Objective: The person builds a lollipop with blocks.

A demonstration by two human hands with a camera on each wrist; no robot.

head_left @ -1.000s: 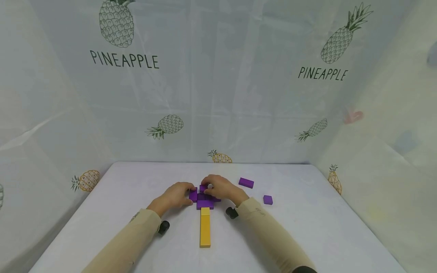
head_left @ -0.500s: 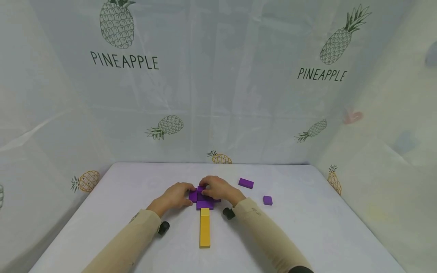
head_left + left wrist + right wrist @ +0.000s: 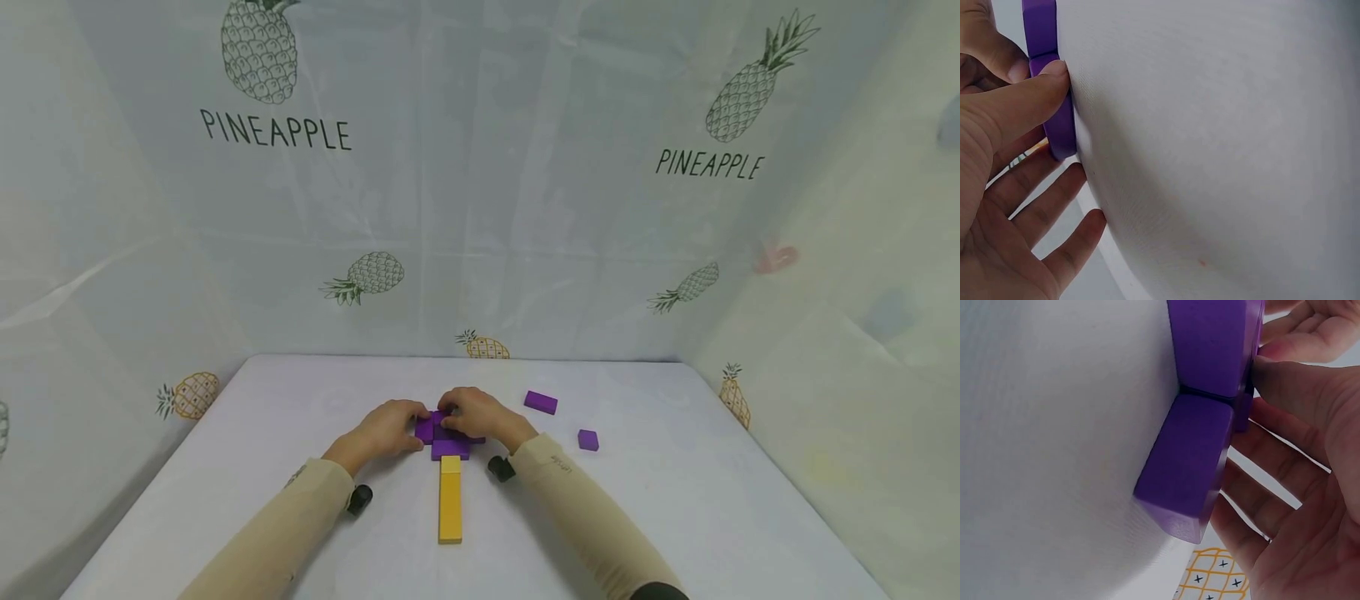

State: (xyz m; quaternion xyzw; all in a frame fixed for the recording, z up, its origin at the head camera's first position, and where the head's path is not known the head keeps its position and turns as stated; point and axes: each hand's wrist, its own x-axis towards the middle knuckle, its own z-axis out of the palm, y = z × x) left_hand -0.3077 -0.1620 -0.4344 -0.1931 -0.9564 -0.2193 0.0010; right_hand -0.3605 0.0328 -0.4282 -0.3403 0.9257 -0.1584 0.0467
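A cluster of purple blocks lies flat on the white table, in the middle of the head view. My left hand pinches the left purple block between thumb and fingers. From the right, my right hand pinches a purple block at the back of the cluster and hides part of the group. A front purple block touches a small yellow block, with a long yellow block in line below it. In the right wrist view, a right-side purple block sits below my right thumb.
A loose purple block lies at the back right, and a smaller purple block is nearer. Black devices sit under both wrists. A pineapple-printed curtain rises behind the white table.
My right hand has shifted slightly left and brought the back purple block against the left one, closing the gap between them. My left hand has stayed in place.
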